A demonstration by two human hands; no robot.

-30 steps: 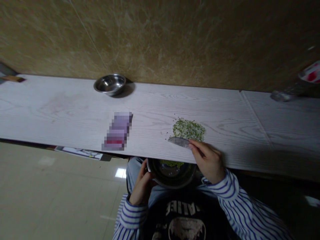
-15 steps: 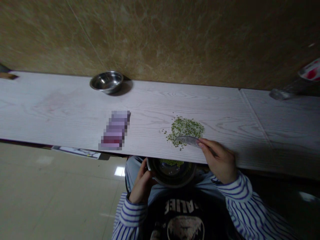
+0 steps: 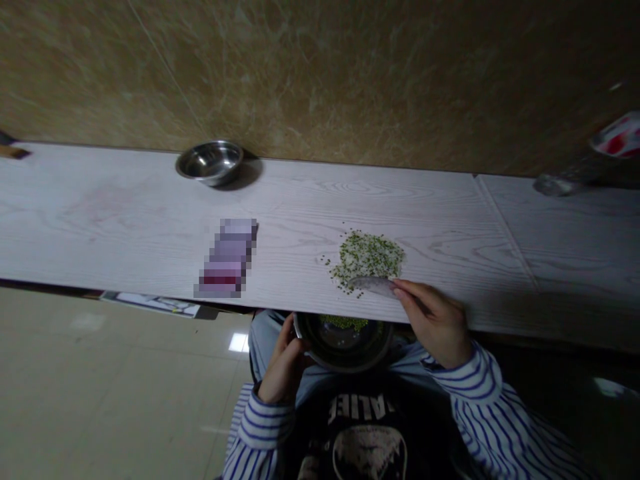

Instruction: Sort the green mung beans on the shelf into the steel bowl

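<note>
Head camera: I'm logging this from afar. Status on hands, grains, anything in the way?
Left hand gripping dark bowl, front of table. Right hand pinching flat grey tool at near side of spread grains. Steel bowl well apart, farther back.

Single head-worn view, from above the wearer's chest, facing forward and steeply down, wall across the upper part, worktop spanning side to side, both hands near, below centre, black shirt nearest, floor lower left
</note>
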